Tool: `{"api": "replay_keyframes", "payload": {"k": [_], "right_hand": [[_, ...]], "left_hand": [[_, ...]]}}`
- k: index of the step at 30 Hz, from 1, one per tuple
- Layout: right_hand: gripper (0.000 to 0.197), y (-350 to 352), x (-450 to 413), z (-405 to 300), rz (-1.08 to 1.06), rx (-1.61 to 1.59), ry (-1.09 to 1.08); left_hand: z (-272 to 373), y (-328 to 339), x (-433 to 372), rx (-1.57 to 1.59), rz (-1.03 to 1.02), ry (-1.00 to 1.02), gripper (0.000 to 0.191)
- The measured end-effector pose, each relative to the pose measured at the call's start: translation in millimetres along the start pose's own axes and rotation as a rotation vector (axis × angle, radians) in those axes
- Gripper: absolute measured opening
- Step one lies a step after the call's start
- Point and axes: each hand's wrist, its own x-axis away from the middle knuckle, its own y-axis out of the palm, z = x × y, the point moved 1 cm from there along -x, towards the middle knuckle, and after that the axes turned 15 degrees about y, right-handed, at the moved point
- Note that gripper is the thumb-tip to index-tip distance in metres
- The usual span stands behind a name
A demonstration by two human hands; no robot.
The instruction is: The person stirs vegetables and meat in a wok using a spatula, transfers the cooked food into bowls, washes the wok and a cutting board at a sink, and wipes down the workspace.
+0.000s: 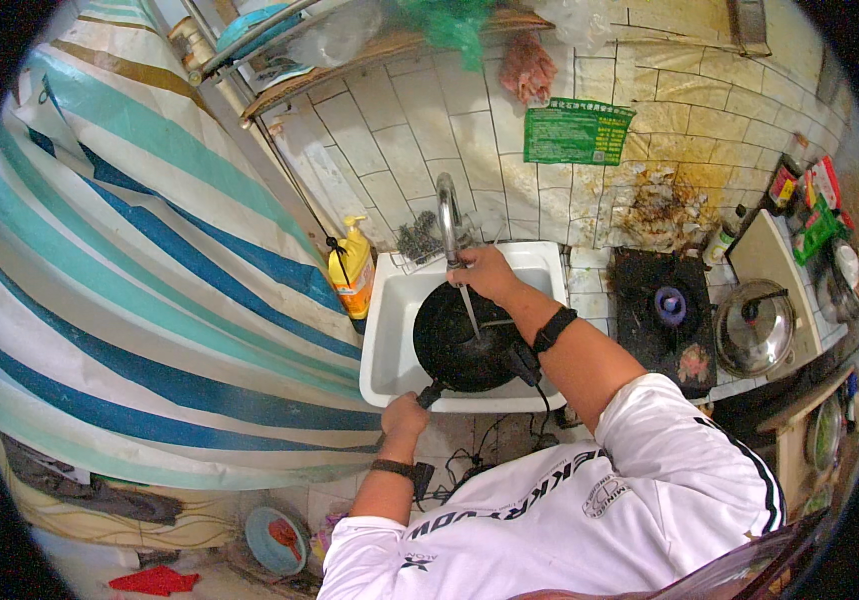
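Observation:
My left hand (404, 415) grips the black handle of a dark wok (452, 341), which is tilted inside a white sink (392, 375). At the chrome faucet (446, 202), my right hand (489, 271) has its fingers around the spout's lower end. A stream of water (470, 311) runs from it into the wok. Both wrists wear black bands. Below my right forearm hangs a small black device (525, 365) with a cable, partly over the wok's rim. My right arm hides part of the sink's right side.
A yellow pump bottle (354, 270) stands left of the sink, beside a striped curtain (174, 300). Dark scouring mesh (420, 238) lies behind it. Rightward are a gas stove (628, 345) with a bluish-purple burner centre, a glass lid (756, 330) and bottles. Cables (474, 457) hang below.

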Motion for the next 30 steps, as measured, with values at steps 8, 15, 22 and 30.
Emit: {"api": "replay_keyframes", "payload": {"k": [8, 15, 22, 30], "right_hand": [[0.034, 4.8, -8.8, 17.5, 0.086, -0.069, -0.115], [0.06, 12.0, 21.9, 19.0, -0.02, -0.166, -0.03], [0.055, 25.1, 36.0, 59.7, 0.104, -0.219, -0.009], [0.028, 30.0, 57.1, 113.6, 0.251, -0.265, 0.24]], "left_hand": [[3.1, -1.1, -4.5, 0.038, 0.01, 0.032, 0.024], [0.3, 3.6, -1.1, 0.024, 0.006, -0.008, 0.024], [3.2, -1.9, -1.3, 0.0, -0.076, -0.013, 0.027], [-3.5, 1.0, -4.3, -0.012, -0.075, 0.019, 0.025]]}}
